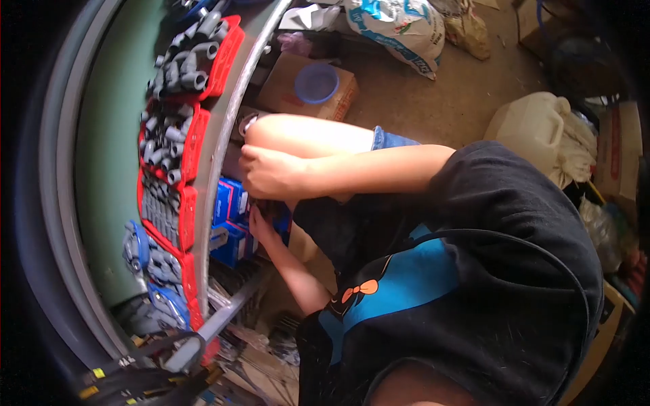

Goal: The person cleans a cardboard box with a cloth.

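Observation:
My right hand [271, 174] reaches across in front of my bent knee, its fingers curled closed. Whatever it may hold is hidden on its far side. Lower down, my left hand [259, 224] is beside the blue boxes [233, 210] under the shelf. Its fingers are bent together and only partly visible, and I cannot make out anything between them. The boxes are stacked next to both hands, and a dark patch between the hands is too shaded to identify.
Red bins [198, 145] full of grey pipe fittings [177, 71] line the shelf, whose metal edge [227, 115] runs beside my hands. A cardboard box [281, 84] carries a blue bowl [316, 83]. A printed sack [399, 30] and a jerrycan [525, 125] stand on the floor.

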A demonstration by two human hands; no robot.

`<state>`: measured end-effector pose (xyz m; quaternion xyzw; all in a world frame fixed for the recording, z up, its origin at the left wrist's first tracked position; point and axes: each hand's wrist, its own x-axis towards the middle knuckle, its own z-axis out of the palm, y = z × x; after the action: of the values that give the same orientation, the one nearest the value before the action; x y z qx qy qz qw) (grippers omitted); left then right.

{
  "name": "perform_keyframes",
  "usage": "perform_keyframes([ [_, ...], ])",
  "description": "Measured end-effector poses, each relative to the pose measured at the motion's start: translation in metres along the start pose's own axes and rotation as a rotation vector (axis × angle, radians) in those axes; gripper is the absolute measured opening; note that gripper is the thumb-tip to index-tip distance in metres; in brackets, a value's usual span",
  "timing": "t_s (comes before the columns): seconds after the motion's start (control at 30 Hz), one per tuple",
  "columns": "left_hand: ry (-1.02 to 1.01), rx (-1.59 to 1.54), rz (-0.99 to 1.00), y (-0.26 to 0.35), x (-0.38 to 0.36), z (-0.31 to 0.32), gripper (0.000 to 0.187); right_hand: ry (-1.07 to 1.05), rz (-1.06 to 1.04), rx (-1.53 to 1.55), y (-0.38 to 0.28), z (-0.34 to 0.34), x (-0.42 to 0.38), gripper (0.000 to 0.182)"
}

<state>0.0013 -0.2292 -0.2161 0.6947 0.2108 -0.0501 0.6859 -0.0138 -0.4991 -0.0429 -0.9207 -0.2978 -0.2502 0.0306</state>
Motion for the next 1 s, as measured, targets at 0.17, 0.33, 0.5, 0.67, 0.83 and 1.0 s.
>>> perform_keyframes([
  [0.17,0.052,-0.003,0.093,0.008,-0.030,-0.005,0.035,-0.161,-0.071,0.061,-0.014,0.002,-0.022,0.010],
  [0.33,0.074,0.033,0.306,0.040,-0.078,-0.007,0.030,-0.244,0.121,0.881,-0.048,-0.018,-0.055,0.023],
  [0.5,0.288,0.290,0.687,0.056,-0.097,-0.010,0.016,-0.159,0.339,1.271,-0.067,0.003,-0.064,0.023],
  [0.67,0.011,0.563,0.875,0.092,-0.152,0.023,0.014,-0.069,0.516,1.175,-0.075,0.009,-0.054,0.045],
  [0.83,-0.107,0.329,0.750,0.082,-0.155,0.042,0.013,-0.469,0.533,1.455,-0.058,0.017,-0.056,0.073],
  [1.0,-0.146,-0.016,0.438,0.084,-0.155,0.054,0.016,-0.500,0.350,1.263,-0.055,0.016,-0.072,0.078],
])
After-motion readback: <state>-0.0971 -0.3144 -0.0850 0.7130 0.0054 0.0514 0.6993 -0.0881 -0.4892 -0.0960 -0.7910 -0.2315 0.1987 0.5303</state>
